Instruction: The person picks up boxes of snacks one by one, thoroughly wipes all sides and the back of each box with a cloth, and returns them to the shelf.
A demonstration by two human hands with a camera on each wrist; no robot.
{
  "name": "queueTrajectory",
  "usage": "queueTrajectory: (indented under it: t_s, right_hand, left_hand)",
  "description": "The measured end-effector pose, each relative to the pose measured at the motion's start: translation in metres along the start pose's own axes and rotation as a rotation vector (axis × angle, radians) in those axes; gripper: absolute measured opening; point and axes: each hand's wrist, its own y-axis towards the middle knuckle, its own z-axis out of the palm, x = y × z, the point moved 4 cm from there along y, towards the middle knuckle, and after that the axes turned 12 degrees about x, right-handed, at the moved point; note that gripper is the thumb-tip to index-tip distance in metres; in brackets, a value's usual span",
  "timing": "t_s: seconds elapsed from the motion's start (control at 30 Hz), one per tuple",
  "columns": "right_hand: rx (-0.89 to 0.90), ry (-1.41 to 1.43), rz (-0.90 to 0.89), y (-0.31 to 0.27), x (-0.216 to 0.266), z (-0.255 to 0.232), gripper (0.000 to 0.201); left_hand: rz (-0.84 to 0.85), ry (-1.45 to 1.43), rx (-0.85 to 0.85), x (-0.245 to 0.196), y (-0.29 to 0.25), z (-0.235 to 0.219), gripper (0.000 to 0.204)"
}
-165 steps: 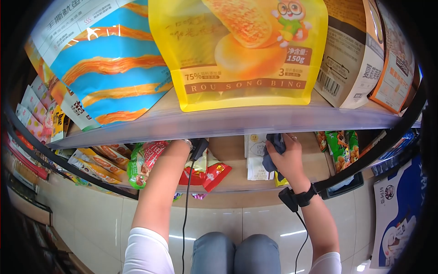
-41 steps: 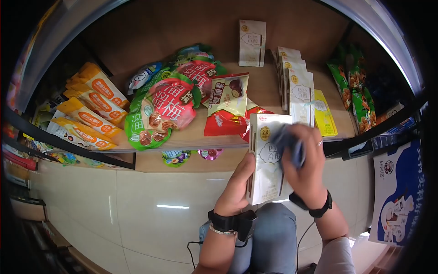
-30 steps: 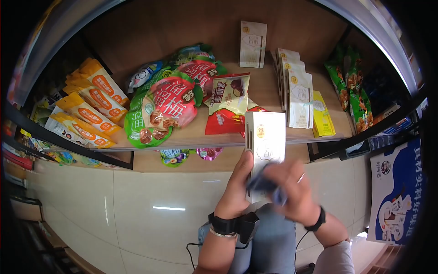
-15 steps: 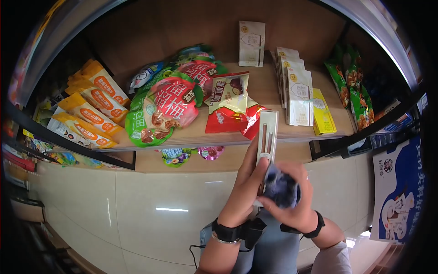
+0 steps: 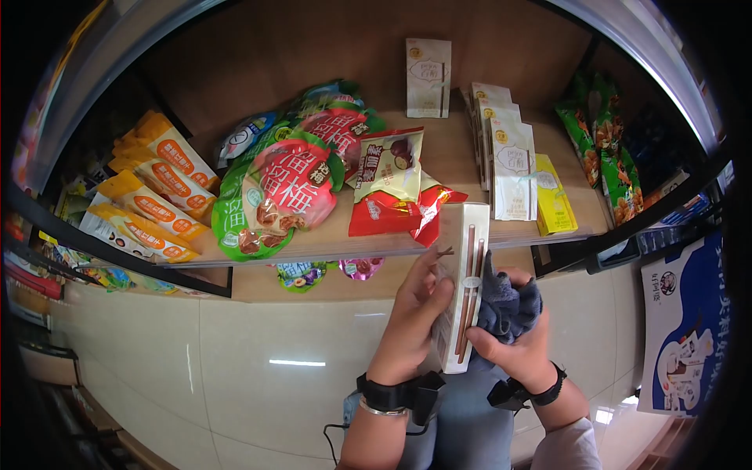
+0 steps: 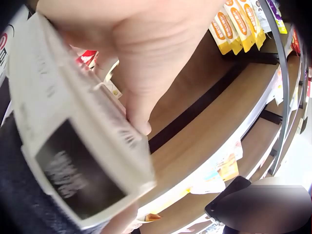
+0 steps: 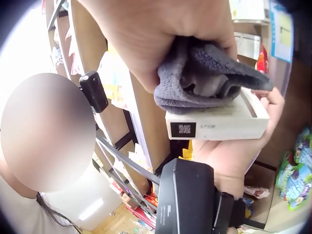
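Note:
A white box of biscuit sticks (image 5: 468, 294) is held up in front of the shelf, its narrow side with printed brown sticks facing the head camera. My left hand (image 5: 409, 317) grips it from the left, thumb on its near edge. On the other side, my right hand (image 5: 523, 354) holds a bunched dark grey-blue cloth (image 5: 509, 309) against the box's broad face, with the thumb at the narrow side. In the right wrist view the folded cloth (image 7: 195, 85) lies on the box (image 7: 219, 127), whose end carries a square code. The face under the cloth is partly hidden.
Matching white boxes (image 5: 513, 168) stand in a row on the shelf (image 5: 313, 244), beside a yellow box (image 5: 554, 196). Red-and-green plum bags (image 5: 286, 184), a red-and-cream bag (image 5: 392, 176) and orange packets (image 5: 157, 207) sit further left. Green nut bags (image 5: 619, 164) hang at right.
Earlier both hands were reaching into the shelf; the box is now out in front. The cloth moved down its front face, then the box was turned narrow side up, with the cloth now at its right.

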Motion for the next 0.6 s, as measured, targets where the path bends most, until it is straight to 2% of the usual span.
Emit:
queueTrajectory:
  t_s: [0.13,0.23,0.37,0.4,0.43,0.53,0.6]
  right_hand:
    - [-0.048,0.115,0.101,-0.003,-0.008,-0.003,0.056]
    - [-0.095,0.027,0.094,0.001,-0.008,-0.014,0.057]
    - [-0.251,-0.130,-0.031,0.011,0.003,-0.030,0.052]
    - [-0.297,-0.236,-0.115,0.014,0.008,-0.033,0.049]
    - [-0.358,-0.646,-0.321,0.015,0.015,-0.037,0.047]
    - [-0.072,-0.910,-0.523,0.014,0.033,-0.020,0.043]
    - [0.150,-0.795,-0.440,-0.002,0.027,-0.004,0.039]
  left_hand:
    - [-0.009,0.053,-0.038,-0.006,0.000,-0.002,0.069]
    - [0.015,0.114,0.006,-0.011,0.003,0.000,0.073]
    - [0.022,0.223,0.040,-0.012,0.006,0.006,0.078]
    - [0.008,0.199,0.054,-0.012,0.006,0.009,0.080]
    - [0.013,0.222,0.038,-0.011,0.006,0.010,0.078]
    - [0.023,0.250,-0.045,-0.008,0.006,0.008,0.071]
    - [0.022,0.208,-0.149,-0.008,0.005,0.003,0.066]
